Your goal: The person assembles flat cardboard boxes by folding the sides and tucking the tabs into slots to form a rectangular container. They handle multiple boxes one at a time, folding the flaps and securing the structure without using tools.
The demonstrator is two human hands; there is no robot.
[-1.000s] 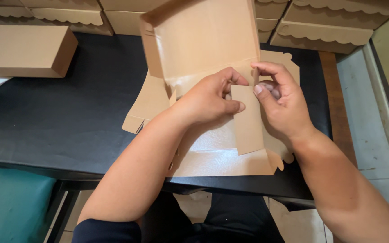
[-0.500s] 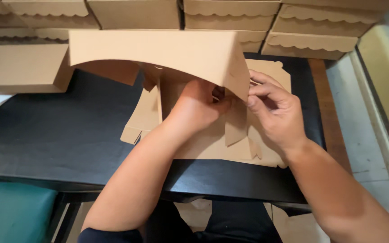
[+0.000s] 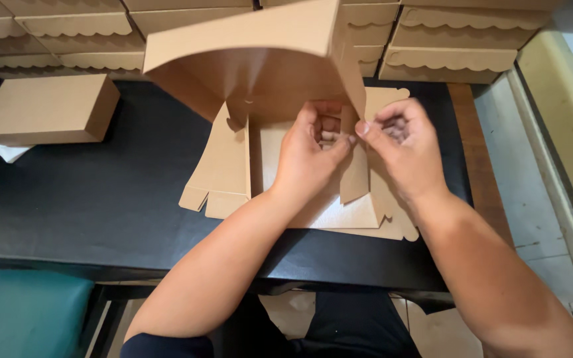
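Observation:
A partly folded brown cardboard box (image 3: 247, 59) rests on the black table (image 3: 101, 199) in front of me, its big lid panel arched over toward me. My left hand (image 3: 310, 156) reaches in under the lid and pinches a side flap (image 3: 355, 176) of the box. My right hand (image 3: 402, 149) grips the same flap from the right, thumb against my left fingertips. Flat flaps (image 3: 223, 172) of the box spread out to the left on the table. A scalloped cardboard edge (image 3: 399, 229) pokes out beneath the box at the lower right.
A finished closed brown box (image 3: 44, 109) sits at the left of the table on a white sheet (image 3: 4, 151). Stacks of scallop-edged brown boxes (image 3: 459, 46) line the back. A teal seat (image 3: 21, 318) is at lower left, a pale floor (image 3: 538, 166) to the right.
The lid panel has swung from standing up at the back to arching over toward me. Both hands have moved up under it, still pinching the side flap.

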